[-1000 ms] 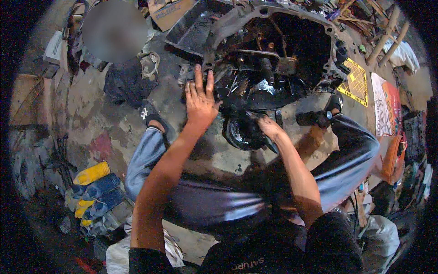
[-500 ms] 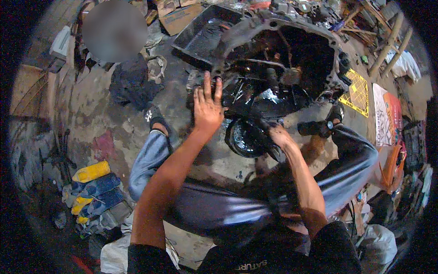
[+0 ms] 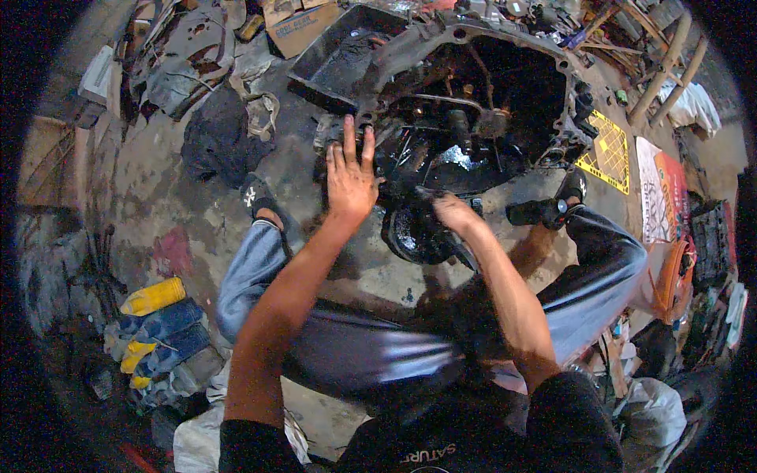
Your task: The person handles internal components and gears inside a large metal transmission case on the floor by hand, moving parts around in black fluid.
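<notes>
A large oily metal casing [image 3: 544,52] with a bolt-holed rim lies open in front of me, its hollow dark and wet. My left hand [image 3: 352,188] rests flat against the casing's near-left edge, fingers stretched out and slightly apart. My right hand [image 3: 457,213] is curled closed at the casing's near edge, beside the left one. Whatever dark thing it grips is blurred and mostly hidden. Just under that hand stands a round black basin [image 3: 410,238] with shiny dark liquid in it.
Behind the casing's left side sits a black rectangular tray [image 3: 323,96]. A yellow grid panel [image 3: 605,154] lies at right, near a dark cylinder [image 3: 533,213] by my foot. Yellow and blue bottles [image 3: 154,297] lie at lower left, and a dark cloth [image 3: 225,142] at upper left.
My right hand has moved up and left, from over the basin's right side toward the casing's near edge. My left hand keeps its place on the casing. The whole view has shifted slightly.
</notes>
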